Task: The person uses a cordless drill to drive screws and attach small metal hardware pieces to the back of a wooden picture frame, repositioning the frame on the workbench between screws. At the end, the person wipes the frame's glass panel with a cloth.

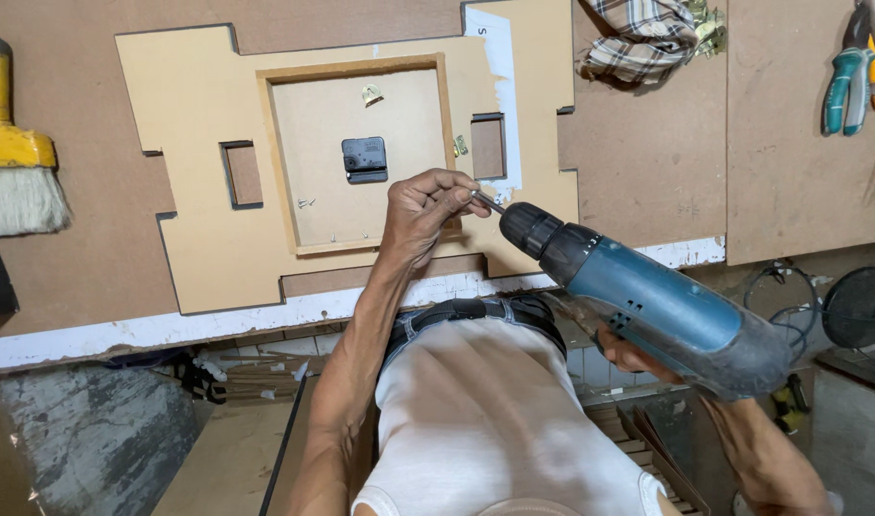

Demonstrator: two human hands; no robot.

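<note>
Workshop: drill [648, 311], pliers [853, 81], workbench [648, 162]

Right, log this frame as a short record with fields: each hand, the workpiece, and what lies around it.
left hand: fingertips pinch the drill bit at the tip
right hand: grips the blue cordless drill, mostly hidden behind it
workpiece: pale cut-out board with a framed panel and a black clock movement
around: yellow brush far left, checked cloth, pliers top right

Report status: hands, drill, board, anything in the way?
Left hand pinches the bit at the drill tip. Right hand grips the drill from beneath. Cut-out board flat on bench, clock movement at centre. Nothing blocking.
</note>
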